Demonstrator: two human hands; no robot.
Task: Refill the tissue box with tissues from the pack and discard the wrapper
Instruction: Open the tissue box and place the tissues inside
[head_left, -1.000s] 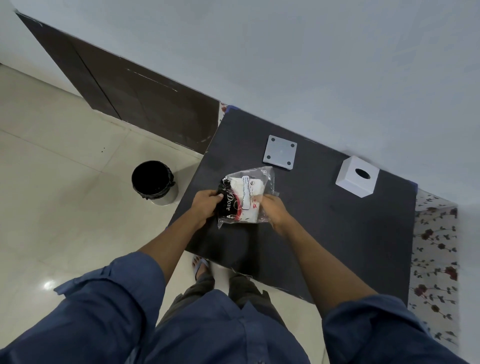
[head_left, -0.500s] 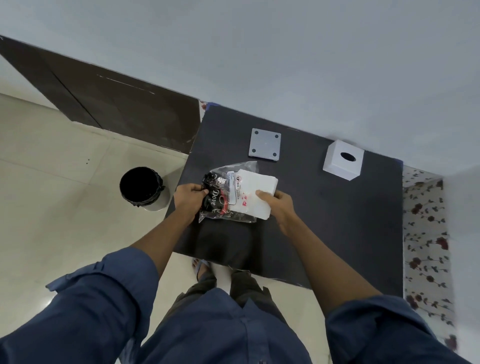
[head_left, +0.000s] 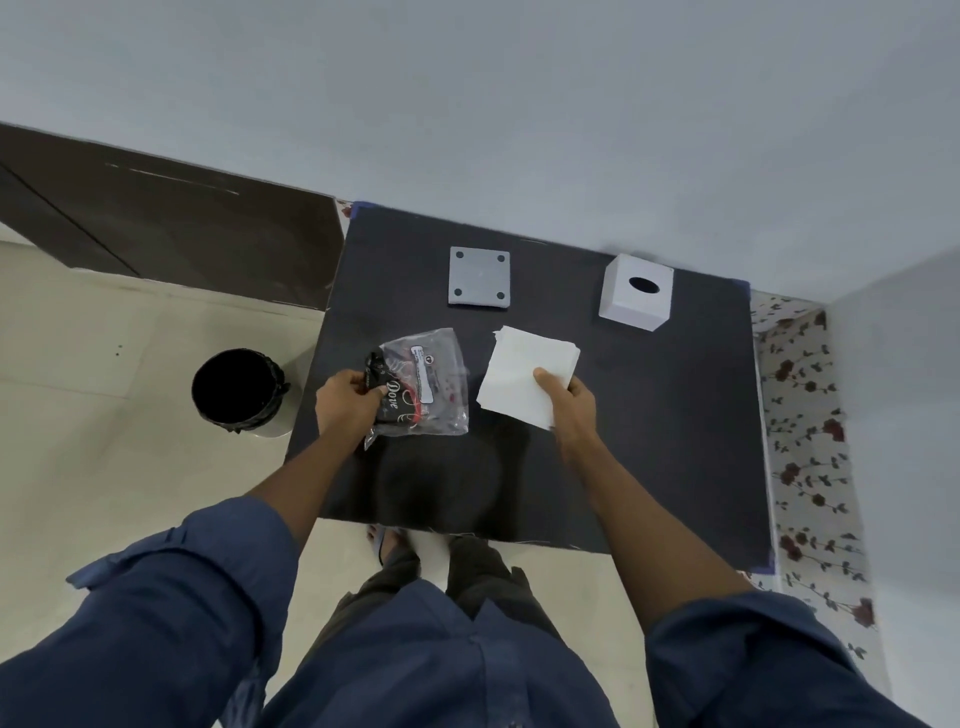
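Observation:
My right hand (head_left: 569, 402) grips a white stack of tissues (head_left: 522, 371) by its near right corner, fully outside the wrapper and just above the dark table (head_left: 675, 441). My left hand (head_left: 345, 397) pinches the left end of the clear plastic wrapper (head_left: 431, 384) with black and red print, which looks emptied. The white cube tissue box (head_left: 636, 299) with an oval hole on top stands at the back right of the table. Its grey square base plate (head_left: 479, 278) lies flat, apart from the box, at the back middle.
A round bin with a black liner (head_left: 236, 389) stands on the tiled floor just left of the table. A wall runs behind the table and another closes in on the right. A dark door panel (head_left: 182, 234) is at the left.
My right hand has drawn the tissue stack out of the wrapper and to the right. My left hand kept hold of the wrapper, which is now flat and separate.

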